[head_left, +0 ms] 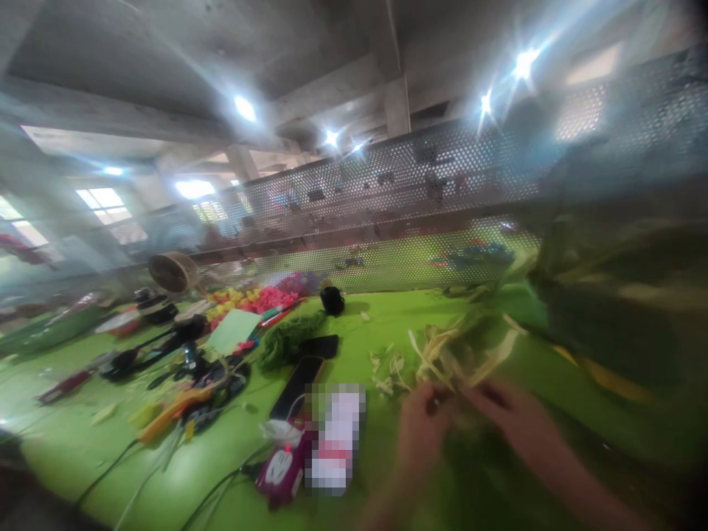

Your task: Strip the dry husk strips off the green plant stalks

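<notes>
Close together over the green table [381,317], both hands are blurred by motion. My left hand [423,420] is closed, fingers curled and thumb pinching, at the near end of some pale yellow, husk-like strips [436,350]. Just to its right, my right hand [506,413] also has its fingers pressed together at the strips, close to a longer strip that sticks up to the right. Exactly what lies between the fingertips is smeared. Small pale scraps [390,369] are scattered on the table left of the strips.
Left of my hands lie a phone with a pixelated screen [337,439], a purple device [282,464], a dark phone [299,383] and green fibre [287,339]. An orange-handled tool [174,413] with cords lies further left. Behind stands a perforated metal panel [376,251]; dark bulk [625,295] fills the right.
</notes>
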The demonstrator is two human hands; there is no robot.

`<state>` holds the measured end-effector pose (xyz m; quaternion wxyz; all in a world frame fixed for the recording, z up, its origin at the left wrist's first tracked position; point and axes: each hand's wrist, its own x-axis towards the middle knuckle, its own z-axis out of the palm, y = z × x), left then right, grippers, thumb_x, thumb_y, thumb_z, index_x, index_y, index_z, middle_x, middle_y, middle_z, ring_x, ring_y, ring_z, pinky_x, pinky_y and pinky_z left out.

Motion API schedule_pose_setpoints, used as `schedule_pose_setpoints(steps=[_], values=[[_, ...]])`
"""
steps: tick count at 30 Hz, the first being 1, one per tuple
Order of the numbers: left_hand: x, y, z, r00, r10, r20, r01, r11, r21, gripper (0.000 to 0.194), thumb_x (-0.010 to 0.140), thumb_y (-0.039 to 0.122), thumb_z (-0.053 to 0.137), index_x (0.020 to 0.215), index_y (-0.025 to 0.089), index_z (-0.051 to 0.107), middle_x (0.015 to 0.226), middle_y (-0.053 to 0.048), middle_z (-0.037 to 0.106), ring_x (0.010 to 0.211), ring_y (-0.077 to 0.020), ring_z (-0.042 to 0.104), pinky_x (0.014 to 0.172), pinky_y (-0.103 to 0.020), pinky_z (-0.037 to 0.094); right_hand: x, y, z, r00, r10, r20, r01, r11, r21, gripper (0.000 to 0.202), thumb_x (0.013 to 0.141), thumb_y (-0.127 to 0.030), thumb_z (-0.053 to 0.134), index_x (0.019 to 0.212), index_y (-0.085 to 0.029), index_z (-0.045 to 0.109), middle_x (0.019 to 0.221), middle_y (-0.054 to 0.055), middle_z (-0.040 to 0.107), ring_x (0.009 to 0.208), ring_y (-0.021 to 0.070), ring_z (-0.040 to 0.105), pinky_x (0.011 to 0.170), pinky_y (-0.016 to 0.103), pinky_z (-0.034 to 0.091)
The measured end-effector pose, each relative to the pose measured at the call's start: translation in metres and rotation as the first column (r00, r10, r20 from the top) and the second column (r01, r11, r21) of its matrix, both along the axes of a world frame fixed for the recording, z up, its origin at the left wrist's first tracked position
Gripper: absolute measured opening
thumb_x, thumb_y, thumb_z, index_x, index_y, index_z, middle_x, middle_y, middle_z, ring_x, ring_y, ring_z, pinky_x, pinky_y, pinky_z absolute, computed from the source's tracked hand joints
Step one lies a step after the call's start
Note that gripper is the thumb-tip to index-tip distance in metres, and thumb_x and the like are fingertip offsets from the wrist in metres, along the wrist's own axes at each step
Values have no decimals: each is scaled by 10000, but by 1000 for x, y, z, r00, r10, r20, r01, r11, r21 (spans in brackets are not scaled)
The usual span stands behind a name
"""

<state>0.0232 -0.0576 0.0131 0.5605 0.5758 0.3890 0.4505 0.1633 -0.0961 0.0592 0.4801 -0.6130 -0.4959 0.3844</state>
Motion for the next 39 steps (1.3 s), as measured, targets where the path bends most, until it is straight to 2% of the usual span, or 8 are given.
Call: schedule_pose_setpoints(steps=[12,19,22,26,31,33,36,39], values=[[1,-1,6,995,-28,-91,28,1000,2,71,738,178,567,752,143,627,691,-18,596,649,-134,513,636,-245,406,4,-3,-21,968,-27,251,-5,992,123,302,820,-460,523,706,-241,696,687,4,734,656,201,655,592,266,467],[-3,0,8,987,-87,-134,93,995,34,159,763,271,628,836,145,692,815,-58,674,738,-165,577,707,-261,440,7,0,-13,970,32,240,-49,996,68,227,768,-419,576,680,-239,683,684,0,735,665,205,666,621,271,473],[-4,1,4,991,-117,-59,119,993,19,248,738,357,695,858,140,702,834,-71,683,758,-178,587,732,-274,453,8,1,-12,978,61,198,-72,996,51,228,770,-421,582,708,-233,697,716,10,743,708,219,677,655,286,484],[-5,2,1,981,-161,108,167,985,-47,254,735,314,706,931,153,703,862,-63,687,790,-177,599,783,-281,461,13,6,-19,968,124,217,-141,988,64,246,787,-431,580,803,-216,700,766,15,741,719,212,667,668,285,484],[-7,7,-2,983,5,182,26,986,-167,230,706,323,734,839,139,696,680,-11,614,567,-100,517,603,-226,439,19,11,-30,909,204,362,-229,973,26,237,836,-399,529,766,-225,675,728,4,719,680,188,648,613,264,474],[-8,11,-3,977,59,203,-19,980,-197,268,703,357,740,854,141,690,699,-13,621,552,-94,519,581,-225,434,20,11,-32,874,157,460,-213,974,72,219,851,-365,510,820,-241,688,815,16,732,736,192,662,661,274,492],[-10,15,-5,963,112,244,-53,971,-234,331,677,388,763,880,141,678,780,-38,654,630,-119,580,618,-237,457,19,7,-35,814,-42,579,-142,953,269,266,860,-332,516,1076,-281,663,1167,53,675,1001,226,650,823,327,504],[-10,16,-3,951,136,278,-56,959,-278,366,647,403,784,858,129,667,777,-51,662,686,-148,615,627,-246,468,16,3,-35,779,-119,616,-165,908,384,276,885,-346,512,1127,-284,629,1207,67,637,1057,225,631,849,340,516]])
